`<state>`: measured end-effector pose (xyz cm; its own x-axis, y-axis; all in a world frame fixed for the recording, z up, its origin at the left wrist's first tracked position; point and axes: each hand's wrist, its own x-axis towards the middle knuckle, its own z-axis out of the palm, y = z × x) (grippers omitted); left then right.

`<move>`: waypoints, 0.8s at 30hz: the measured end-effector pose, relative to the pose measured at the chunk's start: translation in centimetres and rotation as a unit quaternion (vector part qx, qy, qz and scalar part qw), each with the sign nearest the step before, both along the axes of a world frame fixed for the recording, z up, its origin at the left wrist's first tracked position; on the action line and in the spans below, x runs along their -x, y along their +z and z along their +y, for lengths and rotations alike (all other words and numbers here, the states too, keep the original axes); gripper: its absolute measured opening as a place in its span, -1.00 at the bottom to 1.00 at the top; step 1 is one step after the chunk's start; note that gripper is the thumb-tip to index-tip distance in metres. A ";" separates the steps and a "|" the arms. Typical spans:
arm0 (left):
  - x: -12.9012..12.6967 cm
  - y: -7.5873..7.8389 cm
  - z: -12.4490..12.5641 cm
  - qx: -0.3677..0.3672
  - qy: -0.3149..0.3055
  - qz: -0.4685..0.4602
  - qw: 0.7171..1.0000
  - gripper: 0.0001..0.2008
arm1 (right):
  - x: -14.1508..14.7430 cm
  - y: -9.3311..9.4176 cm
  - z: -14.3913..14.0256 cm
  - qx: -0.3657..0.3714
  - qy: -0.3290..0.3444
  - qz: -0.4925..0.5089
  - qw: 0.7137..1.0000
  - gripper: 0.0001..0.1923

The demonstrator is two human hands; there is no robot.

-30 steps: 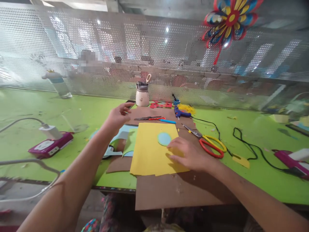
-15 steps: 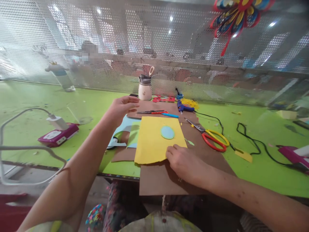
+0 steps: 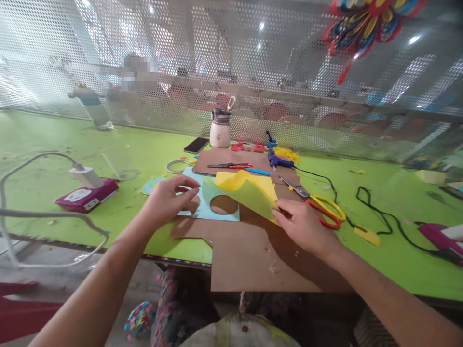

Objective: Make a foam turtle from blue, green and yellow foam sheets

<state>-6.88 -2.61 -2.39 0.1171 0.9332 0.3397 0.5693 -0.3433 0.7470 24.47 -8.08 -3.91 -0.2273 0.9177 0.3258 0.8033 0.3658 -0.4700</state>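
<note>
1. At the far left of the green worktop (image 3: 43, 144), a magenta power strip (image 3: 87, 198) is seen with a white charger (image 3: 86, 177) plugged into it and a white cable looping off the near edge.
2. The left hand (image 3: 167, 200) is held over the left edge of a light blue sheet (image 3: 206, 208); its fingers are loosely curled and spread, and whether the sheet is actually touched cannot be told.
3. A round hole (image 3: 224, 205) is cut through the blue sheet, which lies flat on brown cardboard (image 3: 253, 250).
4. A yellow sheet (image 3: 249, 190) is lifted and folded back above the blue sheet; its near corner is pinched between the thumb and fingers of the right hand (image 3: 302, 224), which is closed on it.
5. Behind the sheets, a dark phone (image 3: 196, 144), a cream bottle (image 3: 220, 132) and a blue glue gun (image 3: 278, 161) are set near the perforated metal screen (image 3: 144, 72).
6. Just right of the right hand, scissors with red and yellow handles (image 3: 323, 212) are laid on the cardboard's edge.
7. A black cord (image 3: 372, 212) is trailed across the worktop towards the right.
</note>
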 end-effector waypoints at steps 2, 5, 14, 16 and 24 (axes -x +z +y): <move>0.8 -1.1 -1.1 -0.030 0.005 0.020 0.999 -0.82 | -0.3 -0.3 0.0 0.006 0.006 0.014 1.000 -0.79; 1.2 -2.1 -2.3 -0.009 -0.013 0.068 0.998 -0.81 | -0.5 -0.6 -0.2 0.012 0.012 0.020 1.000 -0.78; 0.3 -2.9 -2.0 -0.067 -0.092 0.294 0.949 -0.84 | -0.5 -0.7 -0.3 -0.022 -0.011 0.014 1.000 -0.71; -0.1 -2.8 -1.7 -0.068 -0.098 0.330 0.936 -0.81 | -0.6 -0.8 -0.2 -0.024 -0.014 0.021 0.999 -0.70; -0.7 -2.6 -2.1 -0.060 -0.104 0.310 0.943 -0.84 | -0.2 -0.4 -1.6 0.021 -0.032 -0.010 0.999 -0.80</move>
<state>-6.20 -4.72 -4.96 0.5044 0.8270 0.2484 0.7945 -0.5571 0.2416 24.69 -9.64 -4.30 -0.1734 0.9436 0.2820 0.8335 0.2931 -0.4684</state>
